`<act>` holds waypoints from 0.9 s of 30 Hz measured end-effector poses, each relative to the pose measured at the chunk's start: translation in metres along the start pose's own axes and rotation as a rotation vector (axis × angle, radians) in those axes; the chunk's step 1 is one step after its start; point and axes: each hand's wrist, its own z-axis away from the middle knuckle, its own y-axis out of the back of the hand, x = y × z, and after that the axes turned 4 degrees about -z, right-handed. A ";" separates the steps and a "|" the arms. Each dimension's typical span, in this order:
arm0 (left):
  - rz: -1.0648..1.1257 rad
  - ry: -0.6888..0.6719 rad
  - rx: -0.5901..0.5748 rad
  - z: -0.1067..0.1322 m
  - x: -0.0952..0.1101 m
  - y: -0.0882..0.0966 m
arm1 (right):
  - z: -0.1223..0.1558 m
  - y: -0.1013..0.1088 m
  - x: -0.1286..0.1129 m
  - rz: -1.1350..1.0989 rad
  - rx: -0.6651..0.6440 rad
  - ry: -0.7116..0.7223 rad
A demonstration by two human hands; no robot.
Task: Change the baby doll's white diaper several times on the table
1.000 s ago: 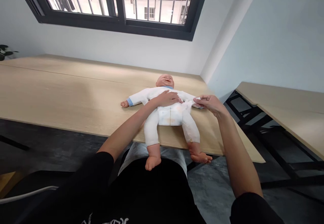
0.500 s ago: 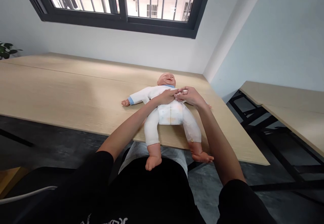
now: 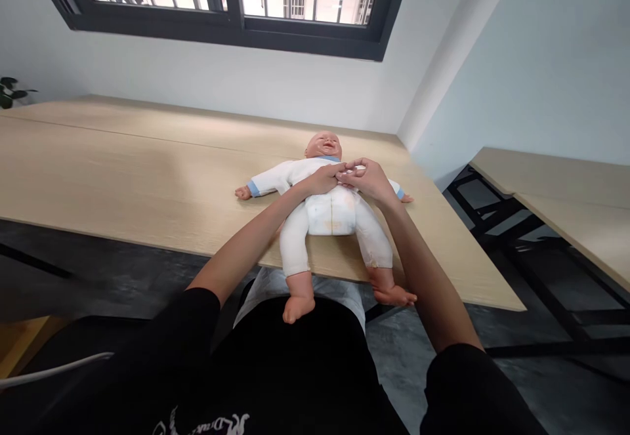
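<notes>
As the left grip lies spread, the right grip pinches the bodysuit (doll's chest).

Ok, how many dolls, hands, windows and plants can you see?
Baby doll: 1
Hands, left hand and right hand: 2
Window: 1
Leafy plant: 1
Total: 5

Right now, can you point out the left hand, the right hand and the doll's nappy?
left hand (image 3: 321, 180): head view, back of the hand
right hand (image 3: 368, 180): head view, back of the hand
doll's nappy (image 3: 331, 217): head view, front of the nappy
</notes>
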 end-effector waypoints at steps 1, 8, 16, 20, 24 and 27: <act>0.045 0.013 0.021 0.001 0.001 0.001 | 0.001 -0.002 0.001 0.016 -0.004 0.015; 0.248 0.129 0.207 0.003 0.008 0.002 | 0.005 -0.019 0.002 0.075 -0.053 0.080; -0.111 0.141 0.451 0.010 0.027 0.020 | -0.007 -0.017 0.020 0.027 -0.093 0.109; -0.232 0.352 0.458 0.039 0.038 0.045 | -0.013 -0.018 0.025 -0.029 -0.026 0.066; -0.280 0.542 0.404 0.087 0.033 0.065 | -0.016 -0.019 0.029 -0.048 0.028 0.059; -0.294 0.579 0.180 0.117 0.028 0.070 | -0.018 -0.019 0.033 -0.044 0.043 0.080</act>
